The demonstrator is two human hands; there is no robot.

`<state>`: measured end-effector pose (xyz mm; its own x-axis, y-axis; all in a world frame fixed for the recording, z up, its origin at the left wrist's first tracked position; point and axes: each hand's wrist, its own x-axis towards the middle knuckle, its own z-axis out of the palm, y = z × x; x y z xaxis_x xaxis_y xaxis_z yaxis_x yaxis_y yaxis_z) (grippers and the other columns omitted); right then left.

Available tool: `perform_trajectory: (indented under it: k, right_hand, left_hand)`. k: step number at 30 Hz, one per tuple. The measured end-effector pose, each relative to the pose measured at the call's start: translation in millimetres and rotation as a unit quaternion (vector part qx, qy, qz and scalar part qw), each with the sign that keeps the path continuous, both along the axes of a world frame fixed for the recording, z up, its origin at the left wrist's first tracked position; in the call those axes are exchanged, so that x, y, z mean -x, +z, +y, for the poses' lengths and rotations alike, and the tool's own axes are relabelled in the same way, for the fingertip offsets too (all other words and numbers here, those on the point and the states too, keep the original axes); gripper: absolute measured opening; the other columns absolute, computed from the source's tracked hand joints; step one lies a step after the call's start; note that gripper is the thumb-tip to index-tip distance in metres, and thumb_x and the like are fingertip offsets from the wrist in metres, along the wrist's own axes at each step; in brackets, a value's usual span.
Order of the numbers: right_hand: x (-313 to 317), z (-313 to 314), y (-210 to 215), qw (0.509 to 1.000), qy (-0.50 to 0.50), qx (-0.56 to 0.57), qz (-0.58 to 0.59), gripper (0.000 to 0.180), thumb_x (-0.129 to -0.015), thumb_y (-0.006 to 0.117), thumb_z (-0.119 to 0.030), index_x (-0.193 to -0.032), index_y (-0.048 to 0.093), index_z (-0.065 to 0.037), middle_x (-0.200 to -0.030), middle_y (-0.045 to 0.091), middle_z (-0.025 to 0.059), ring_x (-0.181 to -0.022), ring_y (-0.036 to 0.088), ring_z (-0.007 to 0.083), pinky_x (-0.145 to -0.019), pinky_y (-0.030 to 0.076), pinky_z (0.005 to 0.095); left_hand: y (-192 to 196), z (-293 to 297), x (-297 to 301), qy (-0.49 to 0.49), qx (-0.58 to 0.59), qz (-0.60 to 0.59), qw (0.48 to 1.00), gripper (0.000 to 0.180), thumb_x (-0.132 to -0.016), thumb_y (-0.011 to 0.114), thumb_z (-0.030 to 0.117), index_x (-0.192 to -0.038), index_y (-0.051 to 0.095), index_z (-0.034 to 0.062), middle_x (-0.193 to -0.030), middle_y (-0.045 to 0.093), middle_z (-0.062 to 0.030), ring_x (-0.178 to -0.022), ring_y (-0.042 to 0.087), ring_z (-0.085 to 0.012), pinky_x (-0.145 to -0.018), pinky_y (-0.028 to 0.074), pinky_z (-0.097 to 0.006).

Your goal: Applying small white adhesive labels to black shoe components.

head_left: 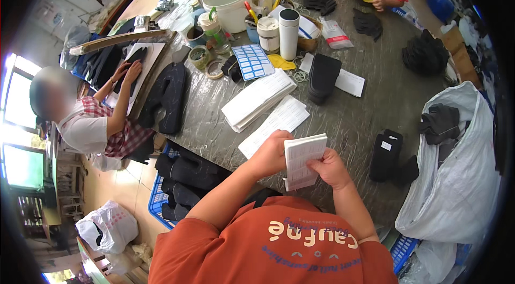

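White label sheets point(303, 160) in both hands, blue-white sticker sheet point(252, 62) mid-table, white pouch point(335, 34) beyond

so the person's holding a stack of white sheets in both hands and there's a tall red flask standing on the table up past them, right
Not quite: the flask is white with a dark lid, not red. The head view shows it standing upright on the table among the tubs. The rest holds: the left hand and right hand both grip the stack of white sheets.

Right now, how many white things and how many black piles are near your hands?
White sheet stacks: 3, one in the left hand and right hand, two on the table.
Black pad stacks: 2.
Total: 5
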<state>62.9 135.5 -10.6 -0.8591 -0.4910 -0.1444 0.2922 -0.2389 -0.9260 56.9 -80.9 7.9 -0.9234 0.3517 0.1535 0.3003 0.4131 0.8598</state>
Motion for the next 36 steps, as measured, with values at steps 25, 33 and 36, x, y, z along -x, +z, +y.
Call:
perform_trajectory:
  k: [25,33,36]
  right_hand:
    - [-70.4,58.6,36.2,0.974,-0.112,0.194,-0.016,0.035,-0.082,0.067,0.003,-0.116,0.063,-0.004,-0.110,0.068,0.0075,-0.103,0.064,0.0188,-0.093,0.049,0.0335]
    - [-84.9,76.3,26.7,0.963,-0.178,0.195,0.048,0.033,-0.083,0.064,0.005,-0.115,0.064,-0.005,-0.112,0.068,0.0049,-0.103,0.063,0.0163,-0.093,0.048,0.0338]
    - [-87.9,75.7,28.3,0.965,-0.185,0.181,0.051,0.033,-0.084,0.062,0.005,-0.116,0.063,-0.005,-0.112,0.067,0.0044,-0.104,0.063,0.0161,-0.094,0.047,0.0337]
  left_hand:
    - [24.6,82.0,-49.4,-0.143,-0.723,-0.377,0.561,0.007,-0.083,0.056,0.015,-0.080,0.057,0.0086,-0.074,0.052,-0.0022,-0.088,0.047,-0.0219,-0.092,0.038,-0.039]
    - [31.9,103.1,-49.9,-0.170,-0.735,-0.400,0.521,0.013,-0.084,0.057,0.015,-0.075,0.047,0.0129,-0.068,0.045,0.0015,-0.079,0.043,-0.0174,-0.087,0.037,-0.036]
    - [32.5,104.5,-41.5,-0.228,-0.745,-0.360,0.514,0.007,-0.088,0.057,0.014,-0.083,0.053,0.0107,-0.076,0.056,0.0001,-0.077,0.045,-0.0159,-0.083,0.039,-0.034]
